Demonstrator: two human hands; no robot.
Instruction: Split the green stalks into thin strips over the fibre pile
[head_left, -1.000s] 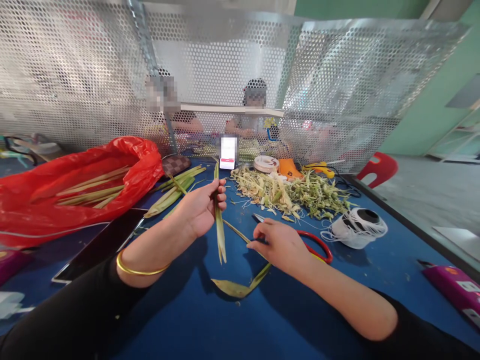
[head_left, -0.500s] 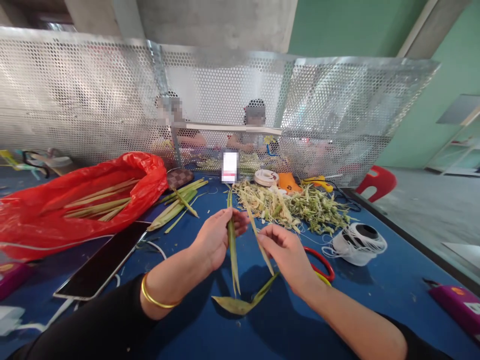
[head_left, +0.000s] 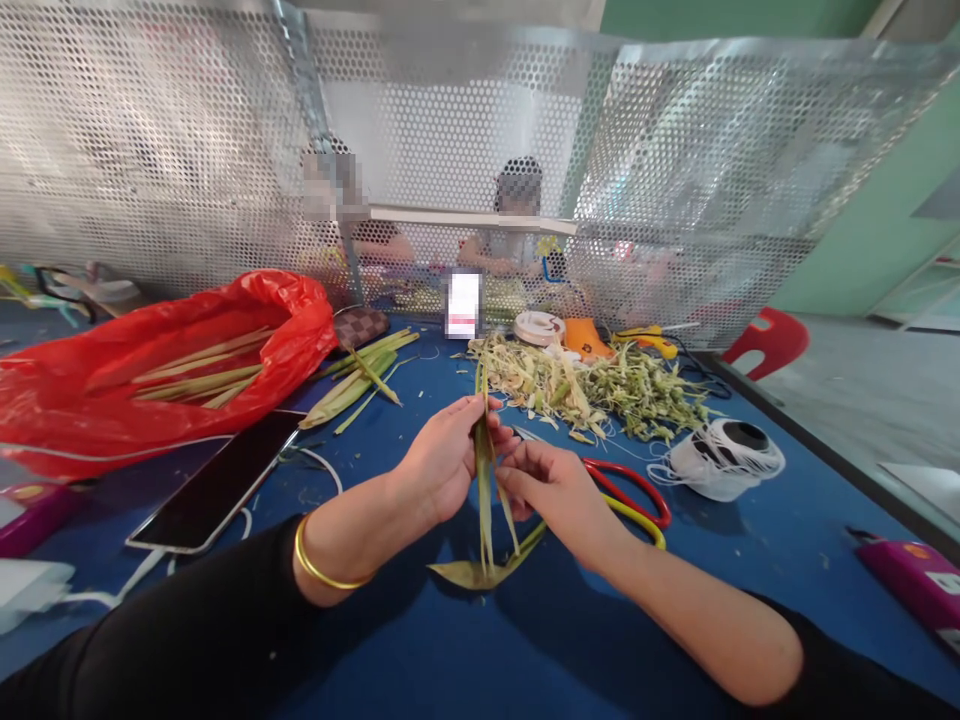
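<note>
two hands now meet over the blue table [head_left: 465,650]: left hand [head_left: 442,462] pinches the upright leaf strip [head_left: 484,480], right hand [head_left: 551,485], apart a moment ago, has closed in and grips a second strip [head_left: 508,520] beside it. scissors [head_left: 630,490] lie untouched.

Both arms wear black long sleeves, pushed up so that the forearms are bare. The left sleeve [head_left: 172,630] fills the lower left corner of the view as a broad, plain dark shape, ending short of the wrist. The right sleeve [head_left: 847,670] shows only at the lower right edge, ending near the elbow. A thin, smooth gold bangle [head_left: 319,568] circles the left wrist. The left hand [head_left: 442,462] and the right hand [head_left: 559,490] are bare, without gloves; no ring can be made out.
</note>
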